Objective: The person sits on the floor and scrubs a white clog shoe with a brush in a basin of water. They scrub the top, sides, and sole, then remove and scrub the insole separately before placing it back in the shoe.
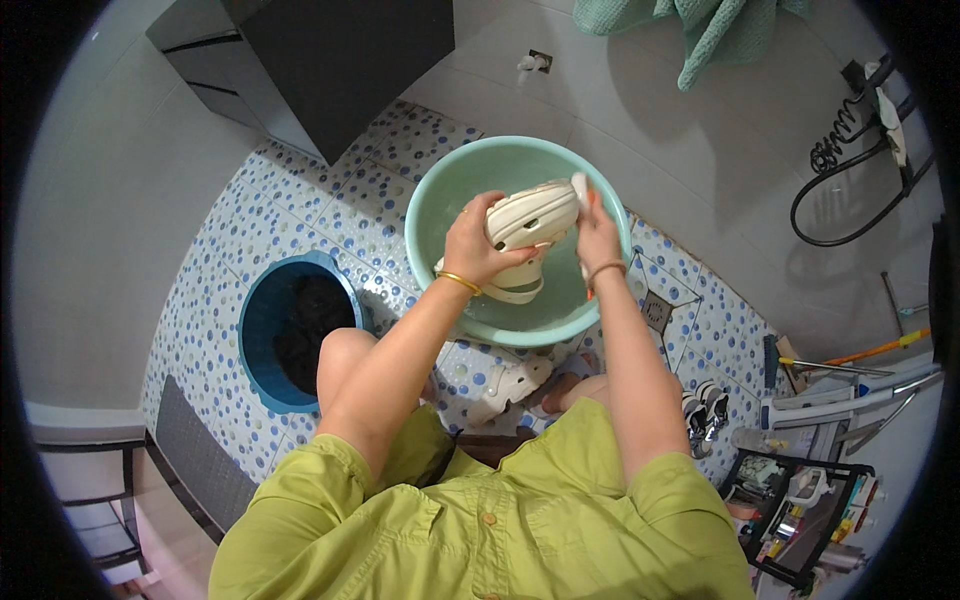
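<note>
Gripping a cream clog-style shoe [532, 215] over the pale green basin [432, 205], the left hand [478, 245] is clamped round its side so that drips fall inside. The right hand [597, 232], closed on a small brush [580, 190], meets the shoe's end. A second cream shoe [510, 382] lies just outside the basin, with a blue bucket [258, 320] farther to its left.

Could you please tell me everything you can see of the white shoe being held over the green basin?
The white shoe is a cream, clog-like slipper, seemingly rubber or plastic, with slotted openings along its top. It lies roughly level above the pale green basin. The left hand grips one end and its underside; the right hand presses against the other end, holding something white, possibly a brush. A second pale piece shows below it in the basin.
</note>
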`<state>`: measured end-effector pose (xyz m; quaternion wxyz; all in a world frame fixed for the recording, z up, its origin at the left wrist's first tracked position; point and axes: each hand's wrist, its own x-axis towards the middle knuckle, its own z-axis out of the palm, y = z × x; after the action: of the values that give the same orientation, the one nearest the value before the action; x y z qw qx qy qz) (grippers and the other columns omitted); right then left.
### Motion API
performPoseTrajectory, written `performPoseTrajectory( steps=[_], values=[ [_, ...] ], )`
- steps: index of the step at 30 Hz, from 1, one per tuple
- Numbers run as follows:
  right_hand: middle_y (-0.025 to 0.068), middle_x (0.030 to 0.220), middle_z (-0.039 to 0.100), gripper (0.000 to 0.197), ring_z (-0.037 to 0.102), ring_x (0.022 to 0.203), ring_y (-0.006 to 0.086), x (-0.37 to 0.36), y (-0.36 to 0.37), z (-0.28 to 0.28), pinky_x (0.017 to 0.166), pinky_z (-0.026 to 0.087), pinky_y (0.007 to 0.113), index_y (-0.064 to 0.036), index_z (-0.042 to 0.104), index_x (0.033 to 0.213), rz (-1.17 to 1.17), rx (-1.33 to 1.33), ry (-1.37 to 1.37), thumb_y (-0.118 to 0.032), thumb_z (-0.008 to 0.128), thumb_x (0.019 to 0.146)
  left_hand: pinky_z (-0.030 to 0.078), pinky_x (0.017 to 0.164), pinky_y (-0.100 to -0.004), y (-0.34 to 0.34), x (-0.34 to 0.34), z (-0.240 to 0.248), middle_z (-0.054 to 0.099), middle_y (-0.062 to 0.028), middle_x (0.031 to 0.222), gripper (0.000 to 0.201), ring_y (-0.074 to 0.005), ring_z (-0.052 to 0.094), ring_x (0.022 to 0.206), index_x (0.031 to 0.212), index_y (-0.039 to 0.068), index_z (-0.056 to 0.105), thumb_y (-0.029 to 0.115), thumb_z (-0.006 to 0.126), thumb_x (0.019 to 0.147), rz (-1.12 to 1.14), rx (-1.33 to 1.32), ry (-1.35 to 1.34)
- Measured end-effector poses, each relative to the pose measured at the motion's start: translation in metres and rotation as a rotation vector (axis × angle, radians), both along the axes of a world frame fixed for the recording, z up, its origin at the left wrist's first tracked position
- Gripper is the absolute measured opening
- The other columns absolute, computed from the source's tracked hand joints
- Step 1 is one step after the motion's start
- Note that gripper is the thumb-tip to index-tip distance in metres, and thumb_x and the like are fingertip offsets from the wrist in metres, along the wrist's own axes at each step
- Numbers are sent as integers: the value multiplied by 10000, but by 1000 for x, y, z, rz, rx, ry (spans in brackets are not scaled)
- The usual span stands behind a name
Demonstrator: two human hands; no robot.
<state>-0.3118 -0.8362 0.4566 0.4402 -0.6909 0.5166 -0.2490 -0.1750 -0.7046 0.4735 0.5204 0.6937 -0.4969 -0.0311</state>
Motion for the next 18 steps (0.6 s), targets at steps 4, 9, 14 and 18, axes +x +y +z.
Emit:
performPoseTrajectory(
  steps=[4,9,14,18],
  values=[
    [233,1014,584,500,583,924,356,-17,35,53,787,460,381,-157,306,1360,138,-386,-91,-251,450,891,471,775,-356,-8,-3,-5,599,-134,941,639,-271,588,886,1026,50,536,301,810,506,33,22,14],
    [238,850,584,485,569,793,401,-2,97,71,697,459,426,-156,391,1316,423,-517,228,-203,518,850,466,757,-372,-17,-9,-44,586,-134,875,610,-332,567,834,987,40,562,287,809,487,-43,13,188],
    [220,891,607,489,604,770,375,-12,46,59,667,489,436,-183,320,1352,207,-474,122,-255,453,887,478,714,-354,-18,-18,-20,610,-126,854,563,-282,595,789,932,50,575,251,828,472,-30,65,52],
    [220,852,620,482,621,765,358,-20,52,75,657,495,419,-167,321,1352,154,-416,134,-248,451,895,493,712,-318,-14,-10,-21,622,-98,853,556,-214,611,782,923,41,569,221,843,474,-20,33,119]
  ],
)
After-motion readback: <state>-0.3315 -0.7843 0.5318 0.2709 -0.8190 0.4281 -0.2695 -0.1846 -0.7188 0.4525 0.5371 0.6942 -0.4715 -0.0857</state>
